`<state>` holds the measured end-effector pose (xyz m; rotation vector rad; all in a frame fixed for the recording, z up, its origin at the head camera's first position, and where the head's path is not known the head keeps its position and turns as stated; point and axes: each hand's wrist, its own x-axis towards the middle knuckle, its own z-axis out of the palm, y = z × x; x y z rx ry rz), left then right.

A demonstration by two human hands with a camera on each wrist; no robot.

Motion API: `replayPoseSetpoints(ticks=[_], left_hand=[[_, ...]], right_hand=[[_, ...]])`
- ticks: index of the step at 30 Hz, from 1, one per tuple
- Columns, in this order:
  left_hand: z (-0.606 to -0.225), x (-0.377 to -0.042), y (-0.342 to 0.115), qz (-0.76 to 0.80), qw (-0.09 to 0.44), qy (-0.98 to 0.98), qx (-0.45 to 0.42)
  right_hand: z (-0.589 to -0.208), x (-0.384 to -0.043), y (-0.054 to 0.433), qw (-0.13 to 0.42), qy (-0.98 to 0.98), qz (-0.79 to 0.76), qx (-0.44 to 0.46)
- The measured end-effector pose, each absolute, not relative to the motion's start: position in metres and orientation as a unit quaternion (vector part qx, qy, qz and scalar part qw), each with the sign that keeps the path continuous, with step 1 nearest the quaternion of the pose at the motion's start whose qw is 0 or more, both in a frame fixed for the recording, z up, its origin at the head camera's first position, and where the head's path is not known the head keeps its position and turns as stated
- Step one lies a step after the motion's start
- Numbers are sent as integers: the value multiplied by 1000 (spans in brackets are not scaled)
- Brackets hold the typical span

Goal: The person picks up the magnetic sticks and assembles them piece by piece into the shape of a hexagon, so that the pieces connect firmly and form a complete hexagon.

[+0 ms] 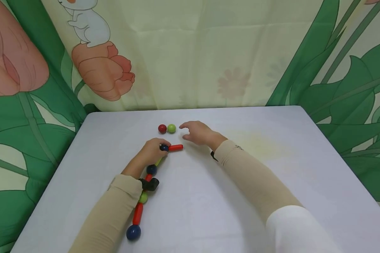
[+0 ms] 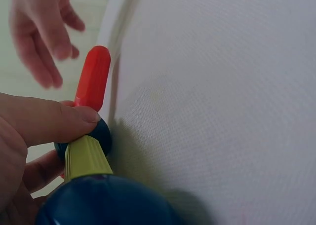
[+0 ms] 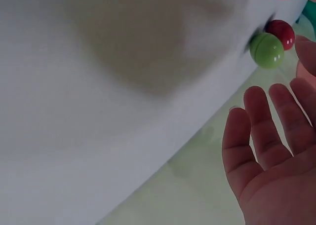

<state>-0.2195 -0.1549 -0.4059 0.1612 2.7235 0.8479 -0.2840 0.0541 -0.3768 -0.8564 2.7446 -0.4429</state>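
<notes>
In the head view my left hand (image 1: 152, 150) grips a dark blue ball (image 1: 164, 147) at the far end of a chain of balls and rods. A red rod (image 1: 176, 148) sticks out to the right from that ball. In the left wrist view the thumb presses on the blue ball (image 2: 101, 136), between the red rod (image 2: 94, 78) and a yellow-green rod (image 2: 88, 157). My right hand (image 1: 200, 133) holds nothing, its fingers apart, just right of a loose green ball (image 1: 171, 128). Beside that ball lies a dark red ball (image 1: 162, 129).
The chain runs toward me past the left wrist, with a green ball (image 1: 143, 197), a red rod (image 1: 138, 214) and a large blue ball (image 1: 133, 232) at its near end. A white cloth covers the table (image 1: 240, 211). Behind its far edge hangs a printed curtain (image 1: 190, 63).
</notes>
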Motion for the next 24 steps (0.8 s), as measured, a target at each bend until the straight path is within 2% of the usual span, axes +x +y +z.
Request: replayPoseSetpoints(ticks=[13,20,24], left_hand=[[-404,-222,-153,291,140,944,73],[-406,-221,-155,289,144,944,71],[-407,-221,-158,288,141,945,66]], right_hand=[[-387,-310,20,137,941,-138,-276],[-390,-314,8,165,941,-135,-262],[-392,-314,3,163,942,-132,-261]])
